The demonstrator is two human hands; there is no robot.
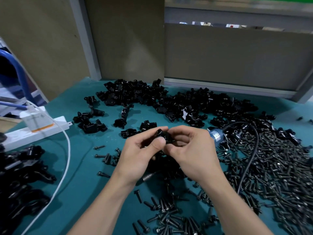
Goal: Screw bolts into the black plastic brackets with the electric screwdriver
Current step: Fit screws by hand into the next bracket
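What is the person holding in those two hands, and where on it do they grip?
A black plastic bracket, held by both hands: the left hand pinches its left side, thumb in front; the right hand curls round its right end.

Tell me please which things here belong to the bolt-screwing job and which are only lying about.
For the job: bracket held by left hand and right hand; bracket pile; loose bolts; electric screwdriver on the mat.

Only lying about: white power strip; white cable; blue hose; cardboard panels.
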